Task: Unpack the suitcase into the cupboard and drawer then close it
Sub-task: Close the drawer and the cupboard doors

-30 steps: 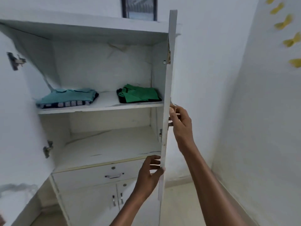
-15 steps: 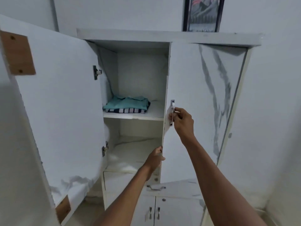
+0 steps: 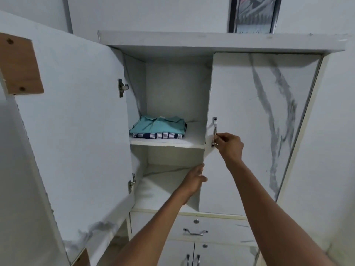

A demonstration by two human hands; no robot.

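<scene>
1. The cupboard (image 3: 211, 42) is shown from the front and slightly below; its white top board spans the upper part of the view.
2. The right door (image 3: 259, 131), white with grey veining, is seen nearly flush with the frame, its free edge at the middle of the opening.
3. The door handle (image 3: 214, 129), a short vertical metal bar, is pinched near its lower end by the right hand (image 3: 229, 146); the thumb and curled fingers (image 3: 221, 140) are closed on the bar.
4. The free edge of the right door is touched lower down by the left hand (image 3: 194, 180); the fingers are held together along the edge, with their tips hidden behind it, so how far they curl cannot be told.
5. The left door (image 3: 73, 121) is swung wide open toward the camera, and a bare wooden block (image 3: 19, 66) is fixed at its upper corner.
6. Two metal hinges (image 3: 122, 87) are seen on the left door's inner edge.
7. Folded clothes (image 3: 158, 128), a teal garment over a striped one, lie on the upper shelf (image 3: 167, 144), left of the right door's edge.
8. The lower shelf (image 3: 163, 177) is partly covered by the left forearm.
9. The drawer (image 3: 192, 227), with a metal pull, is shut below the cupboard opening; two small doors (image 3: 192, 254) are seen beneath it.
10. A framed picture (image 3: 254, 14) stands on top of the cupboard against the wall.
</scene>
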